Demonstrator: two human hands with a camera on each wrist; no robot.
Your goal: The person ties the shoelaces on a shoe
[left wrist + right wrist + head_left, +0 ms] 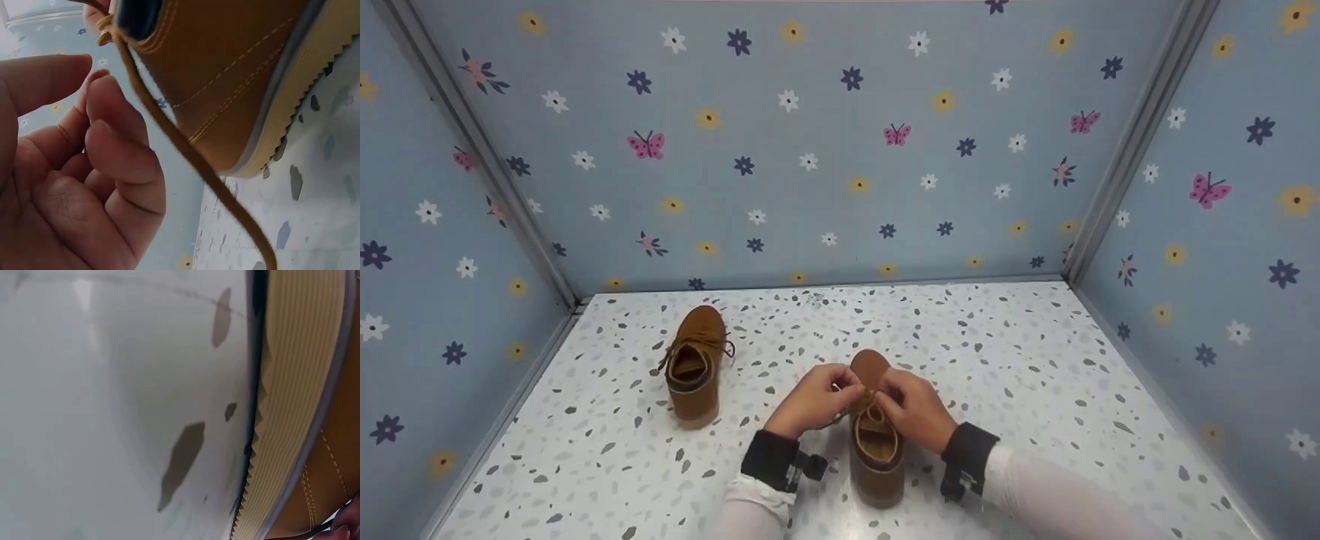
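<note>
A tan lace-up shoe (877,480) stands on the floor between both hands, toe pointing away. My right hand (919,409) pinches its brown shoelace (874,412) over the tongue; in the right wrist view only fingertips (346,526) show at the lower corner. Opposite it, my left hand (821,397) is close to the lace knot. The left wrist view shows that hand (73,185) with loosely curled fingers and a gap between thumb and fingertips, with no lace visible there. One lace end (185,149) hangs down past the shoe's side (225,73).
The matching shoe (695,375), its lace tied in a bow, stands farther left. Blue panels with flowers and butterflies (810,150) enclose the speckled white floor (607,450) at the back and both sides. Black straps with cameras (771,459) sit on both wrists.
</note>
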